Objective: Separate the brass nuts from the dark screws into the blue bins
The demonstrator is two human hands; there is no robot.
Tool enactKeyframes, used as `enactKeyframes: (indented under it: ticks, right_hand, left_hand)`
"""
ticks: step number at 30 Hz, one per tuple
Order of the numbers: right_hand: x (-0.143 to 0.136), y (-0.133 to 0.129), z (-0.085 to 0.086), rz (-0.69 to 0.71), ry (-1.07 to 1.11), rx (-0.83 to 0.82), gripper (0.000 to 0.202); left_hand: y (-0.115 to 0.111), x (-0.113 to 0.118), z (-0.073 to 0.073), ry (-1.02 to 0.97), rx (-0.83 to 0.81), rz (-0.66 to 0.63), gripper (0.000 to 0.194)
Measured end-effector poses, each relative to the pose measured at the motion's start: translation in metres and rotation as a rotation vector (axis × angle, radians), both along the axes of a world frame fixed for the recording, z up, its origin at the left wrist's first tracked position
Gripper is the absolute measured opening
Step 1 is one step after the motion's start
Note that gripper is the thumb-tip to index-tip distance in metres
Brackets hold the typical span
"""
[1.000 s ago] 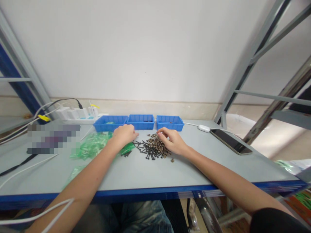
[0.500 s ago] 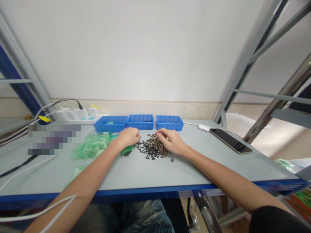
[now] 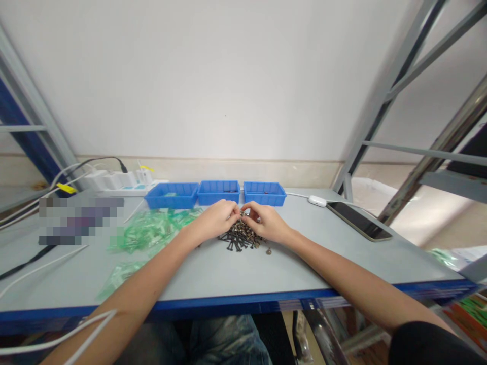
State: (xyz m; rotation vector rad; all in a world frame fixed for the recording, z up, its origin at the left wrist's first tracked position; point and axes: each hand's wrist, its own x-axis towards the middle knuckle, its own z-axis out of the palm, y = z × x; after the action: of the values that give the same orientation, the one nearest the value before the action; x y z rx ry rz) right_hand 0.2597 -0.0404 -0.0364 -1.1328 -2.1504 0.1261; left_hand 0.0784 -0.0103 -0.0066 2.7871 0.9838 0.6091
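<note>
A pile of dark screws [image 3: 236, 242] and small brassy metal fittings [image 3: 254, 237] lies on the grey table in front of me. Over its left side, my left hand [image 3: 217, 219] is closed, thumb and fingers pinched; anything between them is too small to make out. My right hand [image 3: 268, 222] meets it fingertip to fingertip above the pile, thumb and forefinger curled in a pinch. Whatever those fingertips hold is not clear. Small green plastic bags [image 3: 152, 230] are heaped left of my left hand, and another green bag [image 3: 119, 274] lies by my left forearm.
Behind the pile stand three blue bins: left [image 3: 171, 196], middle [image 3: 218, 193] and right [image 3: 265, 194], with small items inside. A power strip [image 3: 119, 181] and cables are at the back left. To the right lie a phone [image 3: 359, 221] and a white plug-like piece [image 3: 317, 201].
My left hand has moved right, from the bags' edge to the pile, bringing its fingertips to my right hand's. My right hand has stayed almost in place.
</note>
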Motion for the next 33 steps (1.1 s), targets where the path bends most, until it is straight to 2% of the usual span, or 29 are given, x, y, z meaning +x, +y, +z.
enactKeyframes:
  ticks: [9, 16, 25, 33]
  right_hand:
    - [0.0004, -0.0032, 0.0039, 0.026, -0.042, 0.012, 0.006]
    - [0.0007, -0.0003, 0.0024, 0.029, -0.022, 0.011, 0.005]
    - [0.0009, -0.0006, 0.0035, -0.022, 0.018, 0.02, 0.006]
    - [0.0036, 0.0011, 0.0026, -0.108, 0.131, 0.069, 0.015]
  left_hand:
    - [-0.001, -0.0005, 0.0013, -0.018, 0.006, -0.022, 0.017]
    - [0.001, -0.0006, -0.0019, -0.059, 0.046, -0.013, 0.016]
    - [0.0009, 0.0001, -0.0044, 0.13, 0.15, -0.06, 0.023]
    - [0.0023, -0.0005, -0.0054, 0.122, 0.177, -0.014, 0.026]
